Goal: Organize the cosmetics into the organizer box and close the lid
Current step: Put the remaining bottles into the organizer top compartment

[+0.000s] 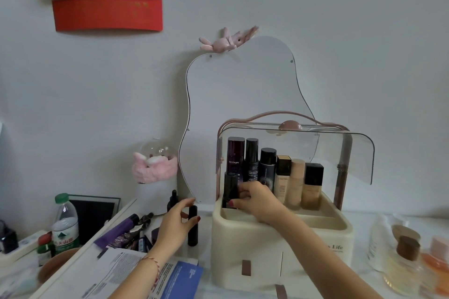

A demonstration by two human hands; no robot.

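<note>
The cream organizer box (279, 257) stands at centre right with its clear lid (340, 150) swung up. Several bottles (289, 177) stand upright in a row inside. My right hand (255, 201) reaches into the box's left front part and grips a black bottle (229, 187) there. My left hand (177, 223) is left of the box, its fingers curled around a slim upright black tube (193, 228) on the table. A purple tube (119, 230) and other small cosmetics lie further left.
A wavy mirror (218, 109) leans on the wall behind the box. Papers (136, 274) lie at front left, a water bottle (64, 223) at far left. A perfume bottle (405, 264) and jars stand right of the box. A pink plush holder (155, 167) sits behind.
</note>
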